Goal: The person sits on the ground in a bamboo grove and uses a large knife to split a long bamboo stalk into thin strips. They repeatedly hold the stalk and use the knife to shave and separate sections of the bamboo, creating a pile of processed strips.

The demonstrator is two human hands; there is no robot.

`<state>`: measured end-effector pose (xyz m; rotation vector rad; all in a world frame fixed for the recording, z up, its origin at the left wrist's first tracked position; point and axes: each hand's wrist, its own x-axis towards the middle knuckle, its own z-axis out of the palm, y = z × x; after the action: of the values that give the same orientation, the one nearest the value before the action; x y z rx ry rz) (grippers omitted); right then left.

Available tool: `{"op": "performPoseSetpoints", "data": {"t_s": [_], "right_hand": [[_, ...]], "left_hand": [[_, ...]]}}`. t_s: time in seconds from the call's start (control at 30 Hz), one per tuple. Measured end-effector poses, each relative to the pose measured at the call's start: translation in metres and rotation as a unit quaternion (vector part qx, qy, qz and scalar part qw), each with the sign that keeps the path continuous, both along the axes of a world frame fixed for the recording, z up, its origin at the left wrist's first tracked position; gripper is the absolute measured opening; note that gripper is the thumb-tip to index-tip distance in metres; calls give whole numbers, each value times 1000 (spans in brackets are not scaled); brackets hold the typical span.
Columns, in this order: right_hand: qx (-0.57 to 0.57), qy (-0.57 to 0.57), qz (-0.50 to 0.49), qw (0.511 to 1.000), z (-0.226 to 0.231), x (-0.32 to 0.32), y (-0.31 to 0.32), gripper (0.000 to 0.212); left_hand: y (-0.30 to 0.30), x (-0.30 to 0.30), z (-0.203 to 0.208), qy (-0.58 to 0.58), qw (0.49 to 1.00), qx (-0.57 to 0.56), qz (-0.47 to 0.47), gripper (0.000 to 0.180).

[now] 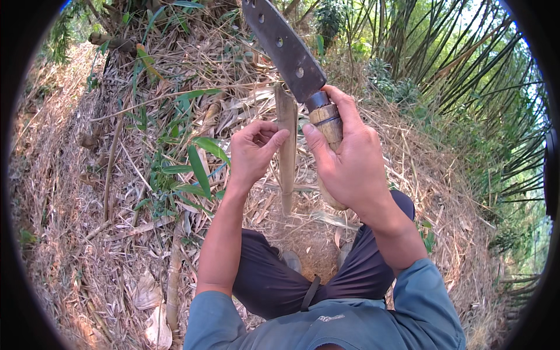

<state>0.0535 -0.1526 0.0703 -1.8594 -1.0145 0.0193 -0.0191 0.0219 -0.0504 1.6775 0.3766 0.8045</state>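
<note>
My right hand [353, 157] is wrapped round the wooden handle [329, 125] of a machete. Its broad dark blade [286, 52], pierced by several round holes, points up and to the left, with the tip cut off by the top of the view. In front of me a flat pale wooden stake [286, 157] stands nearly upright, narrowing toward its lower end. With fingers curled, my left hand [256, 149] pinches the stake's left edge; part of that grip is hidden behind the thumb. The blade's handle end lies just right of the stake's top.
Dry bamboo leaves and straw [105, 192] cover the sloping ground. Green leaves [198, 169] grow just left of my left hand. Bamboo stems [449, 52] stand at the far right, and a cut branch [112, 42] lies at the upper left. My shoes [291, 261] are below the stake.
</note>
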Motion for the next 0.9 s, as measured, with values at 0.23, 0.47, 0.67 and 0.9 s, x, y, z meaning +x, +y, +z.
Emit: {"op": "performPoseSetpoints", "data": {"t_s": [0.23,0.47,0.67,0.9], "right_hand": [[-27,-41,8,999,2,4,-3,56],[-69,-26,-5,997,7,5,-10,48],[-90,-32,2,995,13,7,-14,48],[-118,-38,-1,992,19,4,-20,46]], "left_hand": [[-10,0,1,-6,999,30,13,19],[-18,1,3,3,1000,27,4,19],[-25,-1,8,9,999,40,14,18],[-30,2,8,-4,996,87,27,16]]}}
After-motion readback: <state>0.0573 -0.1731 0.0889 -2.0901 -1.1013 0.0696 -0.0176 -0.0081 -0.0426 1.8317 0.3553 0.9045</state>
